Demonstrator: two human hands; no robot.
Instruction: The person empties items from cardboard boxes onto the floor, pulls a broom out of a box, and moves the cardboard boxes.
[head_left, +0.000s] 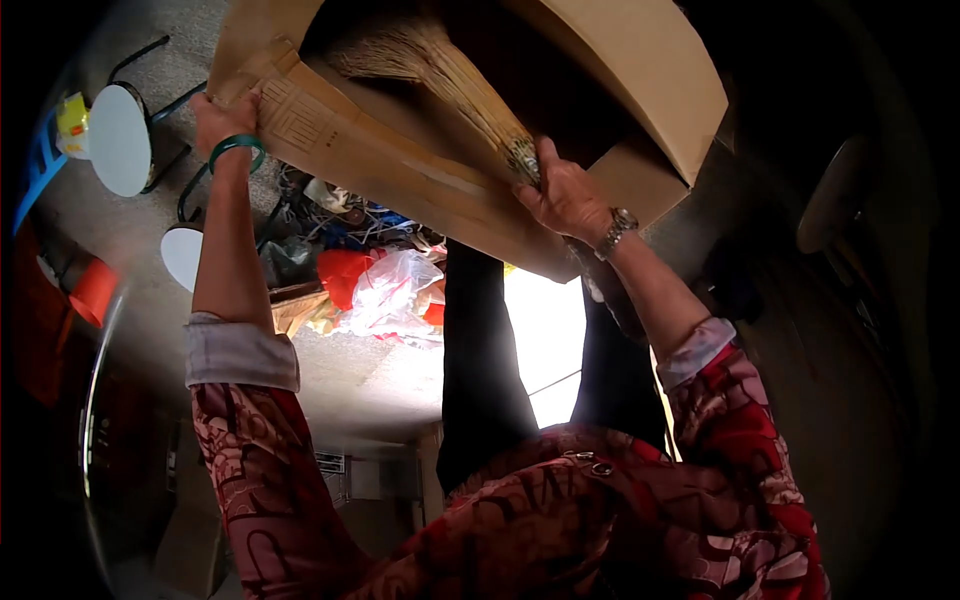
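Note:
A large open cardboard box (pixel 330 135) is tilted in front of me at the top of the view. My left hand (pixel 228 118), with a green bangle at the wrist, grips the box's left edge. A straw hand broom (pixel 450 75) is held in my right hand (pixel 572 192), its fingers wrapped round the bound handle. The broom's bristles spread to the upper left, inside the box opening. The box's dark inside is mostly hidden in shadow. A watch sits on my right wrist.
Below the box lies a pile of plastic bags and scraps (pixel 385 285) on the floor. Round-topped stools (pixel 120 140) stand at the left, near a yellow package (pixel 74 125) and a red container (pixel 94 290). Another round seat (pixel 832 195) is dim at the right.

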